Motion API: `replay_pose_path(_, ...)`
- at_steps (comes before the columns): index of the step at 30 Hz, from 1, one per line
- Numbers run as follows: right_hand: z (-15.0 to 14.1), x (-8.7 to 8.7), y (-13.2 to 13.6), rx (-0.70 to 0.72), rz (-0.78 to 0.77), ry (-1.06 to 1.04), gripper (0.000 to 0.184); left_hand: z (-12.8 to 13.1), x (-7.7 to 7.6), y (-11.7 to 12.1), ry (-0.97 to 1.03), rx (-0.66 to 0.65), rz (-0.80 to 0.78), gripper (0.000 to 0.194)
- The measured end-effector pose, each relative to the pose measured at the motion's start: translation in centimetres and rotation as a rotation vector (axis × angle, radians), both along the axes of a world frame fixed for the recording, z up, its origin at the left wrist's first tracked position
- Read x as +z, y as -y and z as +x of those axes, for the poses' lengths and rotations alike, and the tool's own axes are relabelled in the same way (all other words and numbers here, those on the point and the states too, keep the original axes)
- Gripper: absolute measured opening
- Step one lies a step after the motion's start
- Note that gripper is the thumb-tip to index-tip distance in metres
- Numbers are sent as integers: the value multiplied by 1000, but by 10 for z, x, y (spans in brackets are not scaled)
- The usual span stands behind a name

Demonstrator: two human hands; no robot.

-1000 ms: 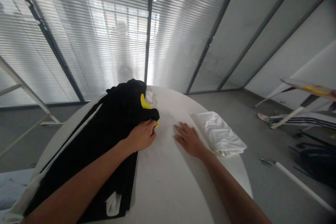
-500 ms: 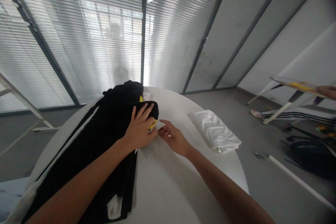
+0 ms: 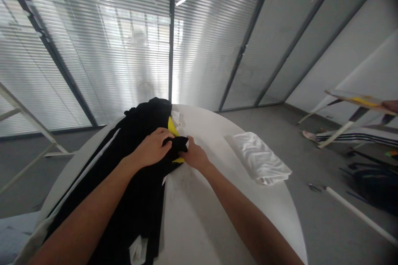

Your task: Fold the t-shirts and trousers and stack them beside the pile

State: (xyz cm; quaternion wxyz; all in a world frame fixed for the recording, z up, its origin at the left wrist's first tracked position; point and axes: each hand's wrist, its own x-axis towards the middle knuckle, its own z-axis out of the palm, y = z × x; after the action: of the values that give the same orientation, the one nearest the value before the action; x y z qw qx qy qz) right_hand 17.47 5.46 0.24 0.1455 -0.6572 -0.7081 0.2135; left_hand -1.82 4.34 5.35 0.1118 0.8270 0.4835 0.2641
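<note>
The black garment (image 3: pixel 139 203) lies in a long heap across the left half of the round white bench (image 3: pixel 192 215), its far end near the rim. The left grip (image 3: pixel 151 148) curls over a bunched fold, its fingers closed on the fabric, and the right grip (image 3: pixel 195 156) pinches the tip of the same fold from the other side (its fingertips are partly out of sight). The two grips nearly touch. A yellow patch (image 3: pixel 172 127) shows just beyond the fold. The fabric looks soft, light and limp, so it will likely slump wherever it goes unheld; a firm pinch at a fold or edge seems a better hold than a flat press. A folded white cloth (image 3: pixel 258 159) lies well apart on the right of the bench.
</note>
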Motion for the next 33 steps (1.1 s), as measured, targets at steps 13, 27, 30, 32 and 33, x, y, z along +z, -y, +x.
replay_pose_path(13,43,14,-31,-139,122,-108,19,-49,17,-4,-338,62,-516,48)
replay_pose_path(27,130,18,-67,-660,133,-1168,13,-20,17,14,-425,-116,-620,48)
replay_pose_path(30,137,11,-71,-738,197,-1150,17,-3,17,24,-402,-164,-570,46)
replay_pose_path(32,135,7,-73,-769,209,-1089,20,11,15,32,-405,-214,-549,44)
replay_pose_path(33,133,5,-73,-762,190,-1039,22,17,14,36,-417,-240,-545,43)
